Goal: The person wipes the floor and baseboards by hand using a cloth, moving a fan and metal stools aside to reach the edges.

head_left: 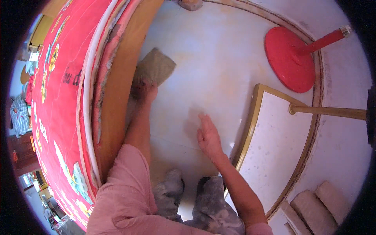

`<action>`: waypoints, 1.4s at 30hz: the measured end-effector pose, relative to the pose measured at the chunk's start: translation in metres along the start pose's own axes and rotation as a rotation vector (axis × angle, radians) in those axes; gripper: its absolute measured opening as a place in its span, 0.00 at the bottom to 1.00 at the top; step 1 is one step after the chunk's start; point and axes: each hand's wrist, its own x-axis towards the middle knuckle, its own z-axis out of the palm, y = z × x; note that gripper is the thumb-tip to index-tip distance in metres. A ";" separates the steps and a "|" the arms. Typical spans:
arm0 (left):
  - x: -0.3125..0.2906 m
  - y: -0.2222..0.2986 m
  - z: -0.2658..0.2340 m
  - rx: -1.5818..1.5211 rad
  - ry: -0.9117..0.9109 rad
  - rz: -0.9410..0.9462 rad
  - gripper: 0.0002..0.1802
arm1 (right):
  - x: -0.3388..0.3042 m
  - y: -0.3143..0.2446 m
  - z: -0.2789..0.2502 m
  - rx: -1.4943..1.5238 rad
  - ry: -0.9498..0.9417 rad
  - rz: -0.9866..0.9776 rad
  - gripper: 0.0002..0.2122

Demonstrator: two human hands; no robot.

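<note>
Low beside the bed's wooden side board (pixel 121 66), my left hand (pixel 149 91) grips a folded olive-brown cloth (pixel 158 65). The cloth lies against or just over the pale, glossy floor (pixel 203 51); its near-left part is in shadow beside the board. Over the middle of the floor hangs my right hand (pixel 209 135), holding nothing, with its fingers stretched forward and the thumb a little apart. Its shadow falls on the floor to its left.
A bed with a red flowered cover (pixel 62 102) fills the left. On the right stand a red round base with a pole (pixel 288 58) and a white panel with a gold edge and rod (pixel 274 145). Beige padded shapes (pixel 313 209) sit at the lower right.
</note>
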 end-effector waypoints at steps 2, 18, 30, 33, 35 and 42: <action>-0.018 -0.057 0.011 0.070 -0.026 -0.061 0.38 | -0.012 -0.005 0.025 0.071 -0.022 -0.037 0.25; -0.303 -0.006 -0.105 -0.032 -0.405 0.239 0.33 | -0.057 0.005 0.060 -0.044 -0.480 -0.241 0.24; -0.041 0.018 -0.034 -0.105 0.048 0.002 0.32 | 0.021 0.008 0.029 -0.497 -0.236 0.019 0.28; -0.006 -0.019 -0.019 -0.024 0.137 -0.009 0.30 | 0.019 0.020 0.033 -0.620 -0.264 0.058 0.29; -0.008 -0.019 -0.016 -0.054 0.140 -0.032 0.30 | 0.012 0.029 0.038 -0.666 -0.141 -0.003 0.30; -0.004 0.000 -0.046 0.041 -0.036 -0.137 0.31 | 0.012 0.025 0.025 -0.607 -0.160 0.007 0.32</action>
